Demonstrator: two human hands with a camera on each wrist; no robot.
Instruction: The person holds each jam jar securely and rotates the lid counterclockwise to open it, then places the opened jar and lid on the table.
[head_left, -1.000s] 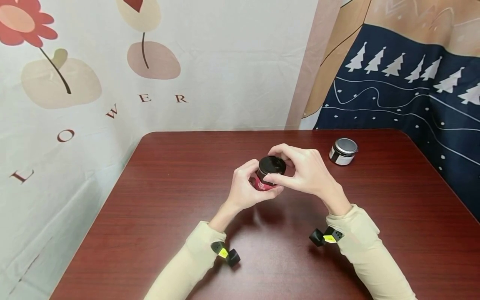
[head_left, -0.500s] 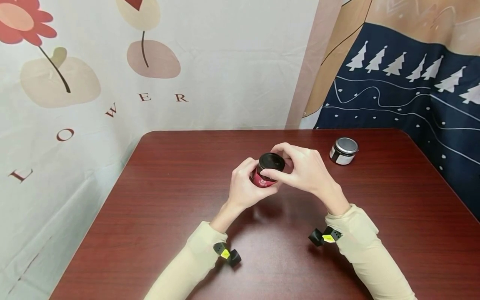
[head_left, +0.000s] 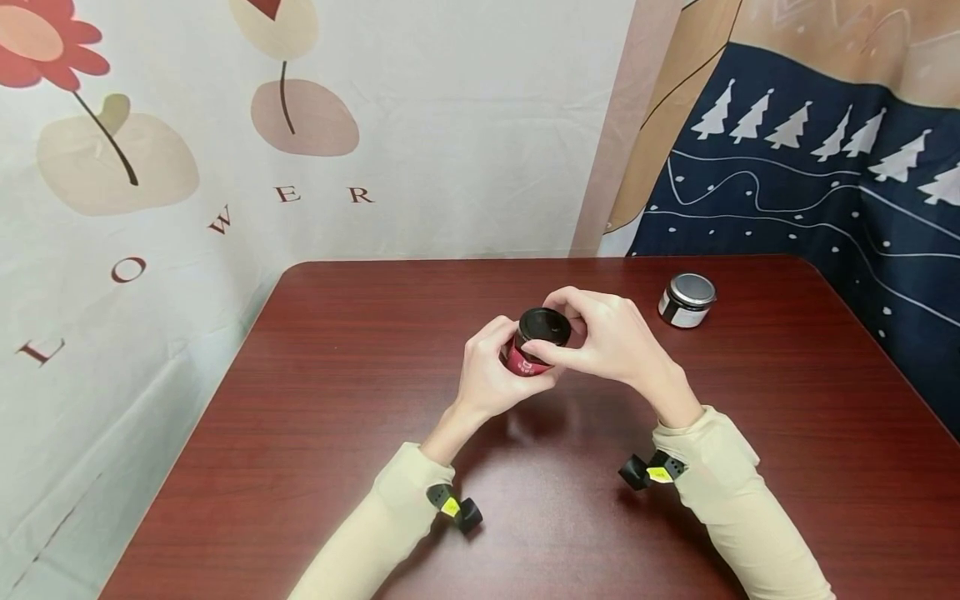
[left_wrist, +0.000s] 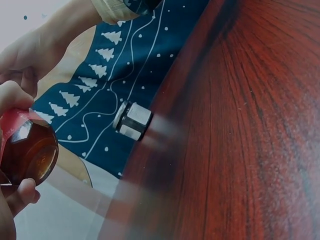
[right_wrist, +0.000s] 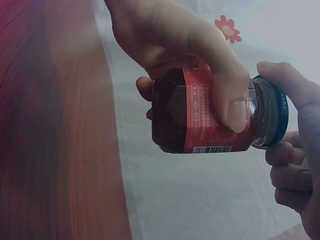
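Note:
Above the middle of the table, my left hand grips the body of a glass jar with a red label. Its thumb presses on the label in the right wrist view. My right hand pinches the rim of the jar's black lid between thumb and fingers. The glass neck shows beside the lid in the right wrist view; whether the lid is loose I cannot tell. From the left wrist view the jar's base looks dark amber.
A second, smaller jar with a silver-grey lid and white label stands at the back right of the reddish-brown table. Behind the table hang a pale flower-printed cloth and a navy cloth with white trees.
Over the first half second both hands raise the red-labelled jar slightly, and more of its label shows. My right thumb has shifted left on the lid. Since then there is almost no movement.

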